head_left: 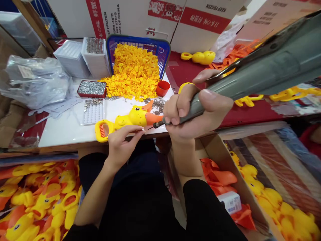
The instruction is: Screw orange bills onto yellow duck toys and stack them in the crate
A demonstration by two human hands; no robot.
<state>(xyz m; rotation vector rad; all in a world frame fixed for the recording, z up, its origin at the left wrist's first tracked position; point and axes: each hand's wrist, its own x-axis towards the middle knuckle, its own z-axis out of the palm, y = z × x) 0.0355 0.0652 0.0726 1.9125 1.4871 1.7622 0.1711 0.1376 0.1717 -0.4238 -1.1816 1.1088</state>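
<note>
In the head view, a yellow plastic duck-shaped toy (127, 121) lies on its side at the near edge of the white desk (62, 130). Its orange beak points right, and a looped handle with an orange ribbed insert points left. The left hand (122, 140) is half open, with its fingertips on the toy's near side; whether they pinch anything small cannot be told. The right hand (193, 113) is wrapped tight around a grey power screwdriver (263, 67), whose dark bit sits at the beak. The hand hides the beak's tip, and the picture's right edge cuts off the tool's rear.
</note>
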